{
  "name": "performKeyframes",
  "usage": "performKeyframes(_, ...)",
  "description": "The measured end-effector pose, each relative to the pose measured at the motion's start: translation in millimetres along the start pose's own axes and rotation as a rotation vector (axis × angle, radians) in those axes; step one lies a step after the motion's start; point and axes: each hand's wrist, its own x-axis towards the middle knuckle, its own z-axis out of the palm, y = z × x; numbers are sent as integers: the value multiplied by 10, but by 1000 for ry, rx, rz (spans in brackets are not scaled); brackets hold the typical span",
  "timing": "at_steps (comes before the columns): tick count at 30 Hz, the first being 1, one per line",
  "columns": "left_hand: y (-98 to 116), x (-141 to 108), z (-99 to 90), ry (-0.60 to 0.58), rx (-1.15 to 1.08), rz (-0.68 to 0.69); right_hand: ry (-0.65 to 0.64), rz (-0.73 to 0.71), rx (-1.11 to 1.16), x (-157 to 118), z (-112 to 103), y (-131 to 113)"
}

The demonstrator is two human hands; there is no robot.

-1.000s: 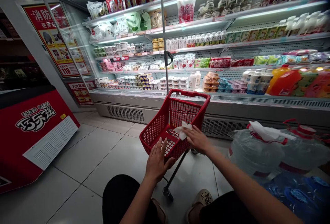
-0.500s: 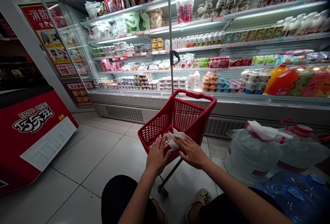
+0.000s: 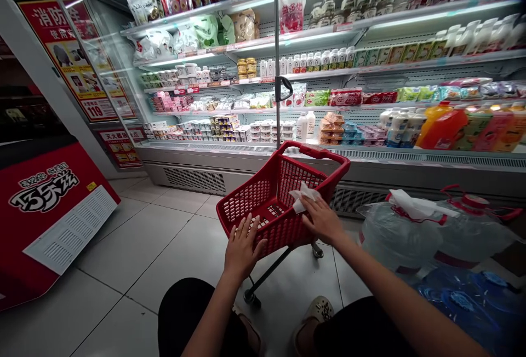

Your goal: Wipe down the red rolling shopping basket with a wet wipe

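Note:
A red plastic shopping cart (image 3: 246, 195) stands in front of me on its wheeled metal frame. My left hand (image 3: 241, 248) lies with fingers stretched out against the near left part of the basket's rim, holding nothing. Farther right, my right hand (image 3: 322, 216) presses a white tissue (image 3: 303, 197) on the basket's near rim. The tissue sticks out past the fingertips, and part of it is hidden under them. A few white gaps show through the basket's slotted floor.
A long refrigerated shelf (image 3: 246, 151) with packaged dairy and drinks runs behind the cart, with a glass door handle (image 3: 283, 88). At left is a red freezer (image 3: 61, 209). Large water bottles (image 3: 405, 236) stand at right, blue ones (image 3: 464, 302) nearer. Tiled floor (image 3: 135, 247) lies around the cart.
My right hand has slid the tissue rightward and up along the basket rim. My left hand has shifted slightly left and down, away from the tissue. The cart has turned a little.

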Motion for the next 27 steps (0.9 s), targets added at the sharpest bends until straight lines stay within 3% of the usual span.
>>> performKeyframes(4, 226, 45, 70, 30, -22, 17, -32, -186, 159, -137, 79, -718)
performKeyframes(7, 307, 42, 91, 76, -25, 52, -45, -309, 210, -118, 46, -917)
performKeyframes(10, 240, -4, 41, 110, -5, 96, -33, -302, 168, 8, -48, -645)
performKeyframes(15, 54, -40, -62, 73, 12, 113, 43, -54, -36, 208, -280, 328)
performKeyframes(18, 0, -41, -56, 71, 14, 111, 100, 28, -110, 230, -382, 683)
performKeyframes(20, -1, -42, -29, 85, 15, 97, 111, 55, -111, 209, -388, 703)
performKeyframes(22, 39, -24, 3, 107, 11, 67, 110, 54, -83, 170, -341, 567)
performKeyframes(27, 297, 160, 84, 114, -18, 103, 53, -81, 39, 53, -133, -94)
